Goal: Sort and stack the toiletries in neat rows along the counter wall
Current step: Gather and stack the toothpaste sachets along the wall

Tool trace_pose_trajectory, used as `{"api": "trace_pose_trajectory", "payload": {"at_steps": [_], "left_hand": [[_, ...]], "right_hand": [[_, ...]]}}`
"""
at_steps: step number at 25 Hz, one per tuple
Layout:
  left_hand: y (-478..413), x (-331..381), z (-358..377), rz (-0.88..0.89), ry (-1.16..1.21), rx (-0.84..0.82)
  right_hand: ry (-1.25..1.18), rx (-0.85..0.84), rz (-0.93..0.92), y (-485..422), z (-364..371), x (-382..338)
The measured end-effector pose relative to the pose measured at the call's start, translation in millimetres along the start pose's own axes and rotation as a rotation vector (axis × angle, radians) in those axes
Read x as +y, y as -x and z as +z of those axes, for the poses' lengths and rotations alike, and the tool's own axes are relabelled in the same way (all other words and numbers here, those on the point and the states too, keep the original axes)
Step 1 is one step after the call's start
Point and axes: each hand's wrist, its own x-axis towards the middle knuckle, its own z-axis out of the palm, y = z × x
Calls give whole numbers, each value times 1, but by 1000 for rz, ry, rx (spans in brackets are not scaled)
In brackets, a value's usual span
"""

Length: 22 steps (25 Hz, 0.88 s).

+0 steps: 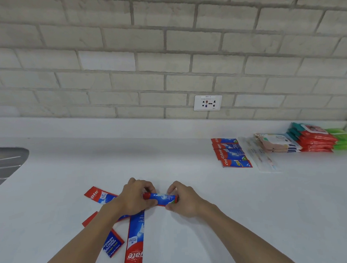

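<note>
One toothpaste box, gripped at both ends by left hand and right hand; open counter seen beyond it.

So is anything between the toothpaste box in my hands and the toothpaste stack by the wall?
Nothing visible. The left hand and right hand hold the toothpaste box; only bare counter lies between it and the toothpaste stack.

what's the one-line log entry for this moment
left hand: grips toothpaste box | right hand: pinches its other end | toothpaste row: near wall | loose boxes: by left arm
</note>
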Motion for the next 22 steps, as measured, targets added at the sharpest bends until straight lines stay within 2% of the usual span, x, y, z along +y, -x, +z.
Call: {"api": "trace_pose_trajectory", "payload": {"at_steps": [4,8,15,22], "left_hand": [[-7,8,-3,41,95,9],[-12,21,-5,68,239,11],[-37,50,-3,56,476,-33],[-94,104,-4,62,602,51]], "right_hand": [[-91,114,-48,4,-7,8],[-257,204,1,7,-20,19],[-289,267,19,10,-70,40],[-363,378,52,3,-132,71]]}}
